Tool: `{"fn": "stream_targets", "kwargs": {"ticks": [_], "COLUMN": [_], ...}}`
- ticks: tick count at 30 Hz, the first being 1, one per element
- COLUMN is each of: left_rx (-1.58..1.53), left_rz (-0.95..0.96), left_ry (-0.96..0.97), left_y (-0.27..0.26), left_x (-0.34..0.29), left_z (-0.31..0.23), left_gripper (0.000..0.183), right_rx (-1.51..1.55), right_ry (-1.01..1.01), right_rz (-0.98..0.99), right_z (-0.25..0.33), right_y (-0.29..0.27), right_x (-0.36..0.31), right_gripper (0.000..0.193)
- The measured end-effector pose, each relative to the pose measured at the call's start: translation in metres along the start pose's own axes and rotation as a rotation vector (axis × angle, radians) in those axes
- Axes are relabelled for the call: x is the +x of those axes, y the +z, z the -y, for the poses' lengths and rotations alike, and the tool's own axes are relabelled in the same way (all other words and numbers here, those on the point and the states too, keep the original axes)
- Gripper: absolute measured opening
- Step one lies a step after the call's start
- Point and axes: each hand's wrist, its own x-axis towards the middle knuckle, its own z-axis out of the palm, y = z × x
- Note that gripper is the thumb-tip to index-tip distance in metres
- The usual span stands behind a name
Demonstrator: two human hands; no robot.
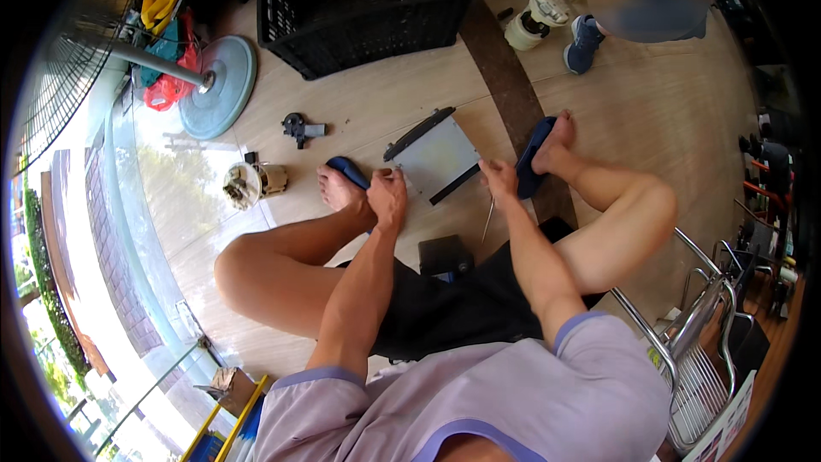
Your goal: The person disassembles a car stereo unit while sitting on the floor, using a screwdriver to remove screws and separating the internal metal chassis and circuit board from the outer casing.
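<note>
A flat grey rectangular panel (pixel 438 159) with black strips along two opposite edges is tilted between my feet. My left hand (pixel 387 198) is closed at its left corner, fingertips pinched against the edge. At the panel's right corner is my right hand (pixel 499 180), its fingers curled closed. A thin metal rod (pixel 487 221), like a screwdriver shaft, sticks out below the right hand; its handle end is hidden in the fingers. Whether the right fingertips also grip the panel is hard to see.
A black crate (pixel 368 13) stands ahead. Left on the floor lie a small black-and-grey part (pixel 303 129), a cream pump-like unit (pixel 254 183) and a fan's round base (pixel 221 90). Another person (pixel 654 0) sits ahead right, beside a second cream unit (pixel 537 21). A metal chair (pixel 697 351) is right.
</note>
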Motion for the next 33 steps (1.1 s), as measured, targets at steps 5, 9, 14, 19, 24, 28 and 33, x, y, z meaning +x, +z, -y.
{"fn": "stream_targets", "kwargs": {"ticks": [5,9,14,19,24,28,33], "left_rx": [-0.015,0.356,0.470,0.458,0.507,0.483,0.471], "left_rz": [-0.056,-0.049,0.429,0.518,0.400,0.249,0.197], "left_ry": [0.401,0.744,0.506,0.450,0.375,0.369,0.360], "left_y": [-0.004,0.033,0.056,0.061,0.056,0.052,0.036], "left_x": [0.033,0.077,0.107,0.100,0.084,0.072,0.060], "left_z": [-0.063,-0.042,-0.033,-0.046,-0.061,-0.052,-0.037], "left_gripper": [0.036,0.052,0.080,0.076,0.072,0.067,0.065], "right_rx": [0.288,0.407,0.407,0.428,0.425,0.448,0.392], "right_ry": [0.275,0.274,0.287,0.297,0.291,0.284,0.324], "right_rz": [0.065,0.099,0.116,0.182,0.106,0.098,0.084], "right_z": [0.003,-0.004,-0.020,-0.024,-0.006,0.000,0.019], "right_y": [0.024,0.037,0.044,0.024,0.032,0.034,0.031], "right_x": [-0.014,-0.009,-0.005,-0.012,-0.007,0.003,0.010], "right_gripper": [0.045,0.034,0.027,0.026,0.029,0.031,0.027]}}
